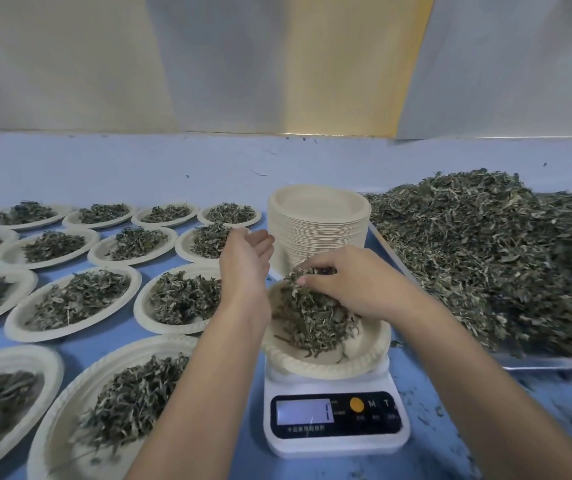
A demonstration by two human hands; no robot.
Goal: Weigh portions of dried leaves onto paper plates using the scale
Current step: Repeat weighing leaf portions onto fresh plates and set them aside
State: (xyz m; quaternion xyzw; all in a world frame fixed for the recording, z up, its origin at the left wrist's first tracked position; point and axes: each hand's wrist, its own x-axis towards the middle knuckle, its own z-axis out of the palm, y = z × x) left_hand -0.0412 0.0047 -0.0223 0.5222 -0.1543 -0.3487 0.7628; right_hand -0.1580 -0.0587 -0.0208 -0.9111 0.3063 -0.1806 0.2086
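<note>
Fingers (322, 263) on the right hand (353, 285) are curled down round a clump of dried leaves (312, 323), right at the top of the heap on the paper plate (364, 355) that sits on the scale (336, 420). The left hand (246, 258) is up beside the plate's left edge, fingers straight-ish and palm cupped toward the heap, holding nothing as far as I can see.

So to me this is the trimming step: the portion is on the scale and it's getting adjusted by the pinch. The display (303, 411) is too blurry to read, so I can't say if it's over or under.

Next move depends on that number: either drop a bit more on, or lift the pinch off and toss it back on the big pile (485, 254) in the tray (554, 362) to the right. Once it's good, the plate goes over with the filled plates (14, 327) on the left of the bench (139, 168), and a fresh one comes off the stack (319, 230) just behind the scale. Go gentle, that stuff is light and crumbs are already scattered round the scale.
</note>
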